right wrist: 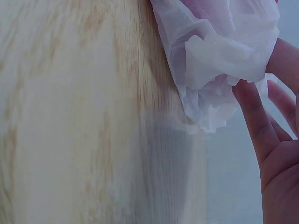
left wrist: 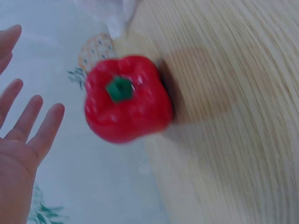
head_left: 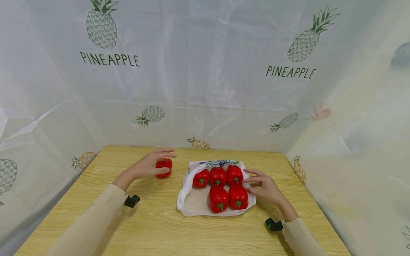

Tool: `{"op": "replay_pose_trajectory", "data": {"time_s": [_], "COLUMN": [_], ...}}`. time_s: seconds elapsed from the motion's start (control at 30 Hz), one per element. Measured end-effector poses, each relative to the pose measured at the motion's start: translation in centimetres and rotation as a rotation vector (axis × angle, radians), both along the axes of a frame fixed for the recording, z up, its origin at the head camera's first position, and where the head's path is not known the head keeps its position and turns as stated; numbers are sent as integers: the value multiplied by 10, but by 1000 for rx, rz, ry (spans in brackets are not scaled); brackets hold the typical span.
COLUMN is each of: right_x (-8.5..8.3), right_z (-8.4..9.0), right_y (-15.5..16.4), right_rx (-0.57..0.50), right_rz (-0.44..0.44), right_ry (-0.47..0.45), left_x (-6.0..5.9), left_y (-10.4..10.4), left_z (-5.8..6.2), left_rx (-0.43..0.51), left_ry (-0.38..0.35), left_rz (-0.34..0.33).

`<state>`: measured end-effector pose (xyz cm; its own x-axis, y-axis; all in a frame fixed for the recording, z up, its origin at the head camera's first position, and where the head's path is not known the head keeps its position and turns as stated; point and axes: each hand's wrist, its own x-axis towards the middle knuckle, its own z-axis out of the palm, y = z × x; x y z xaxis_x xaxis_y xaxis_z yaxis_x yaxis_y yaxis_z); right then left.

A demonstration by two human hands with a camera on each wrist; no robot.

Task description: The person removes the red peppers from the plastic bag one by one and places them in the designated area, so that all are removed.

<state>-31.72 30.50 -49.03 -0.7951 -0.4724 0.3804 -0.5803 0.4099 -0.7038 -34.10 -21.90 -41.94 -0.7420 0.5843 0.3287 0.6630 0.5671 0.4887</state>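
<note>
Nearest the front edge of the table (head_left: pixel 160 227): two sleeved forearms, each with a small black wrist camera, reaching in from the front corners.

Right hand (head_left: pixel 264 186): toward the right edge, at mid depth. Fingers straight and loosely spread, nothing gripped. Fingertips (right wrist: pixel 250 100) rest against the crumpled right rim of the white bag (head_left: pixel 189 206). In the right wrist view the thin plastic folds bunch just beside the fingers; contact looks light, and a firmer hold cannot be confirmed.

Bag: lies flat and open at the table centre, slightly right. It holds five red peppers, green stems facing the camera. Front row, two: front-left pepper (head_left: pixel 219 199) and front-right pepper (head_left: pixel 238 197), touching each other. Back row, three in a line: back-left pepper (head_left: pixel 201 178), back-middle pepper (head_left: pixel 218 176), back-right pepper (head_left: pixel 234 174). The back-right one lies just beside the right fingertips.

Left hand (head_left: pixel 150 165): left of the bag, farther back. Fingers extended and relaxed, arched over a sixth pepper (head_left: pixel 164 168) that stands on bare wood, well apart from the bag. In the left wrist view the fingers (left wrist: pixel 32 121) are spread with a visible gap to this loose pepper; no grip.

Far: pineapple-print sheeting behind the back edge and both sides.
</note>
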Motion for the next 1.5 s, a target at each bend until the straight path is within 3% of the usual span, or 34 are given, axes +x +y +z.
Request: {"op": "replay_pose_trajectory", "data": {"time_s": [0.27,0.5,0.67,0.97,1.1,1.33,1.5], "right_x": [2,2,1,3,3,4,4], "right_z": [1,1,1,1,1,0,0], "right_y": [1,1,1,1,0,1,0], "right_rx": [-3,-5,1,-2,0,-8,-8], "right_rz": [1,-5,1,-6,-6,-2,-6], "right_ry": [-11,-10,-3,-11,-15,-22,-16], "left_x": [9,15,24,33,36,44,46], "left_y": [26,44,60,92,100,114,122], "left_z": [9,8,9,-2,-10,-17,-22], "left_rx": [-2,-19,11,24,9,-21,5], "left_ry": [21,29,-31,-144,-142,-75,-115], "left_rz": [-60,-100,-138,-187,-207,-244,-289]}}
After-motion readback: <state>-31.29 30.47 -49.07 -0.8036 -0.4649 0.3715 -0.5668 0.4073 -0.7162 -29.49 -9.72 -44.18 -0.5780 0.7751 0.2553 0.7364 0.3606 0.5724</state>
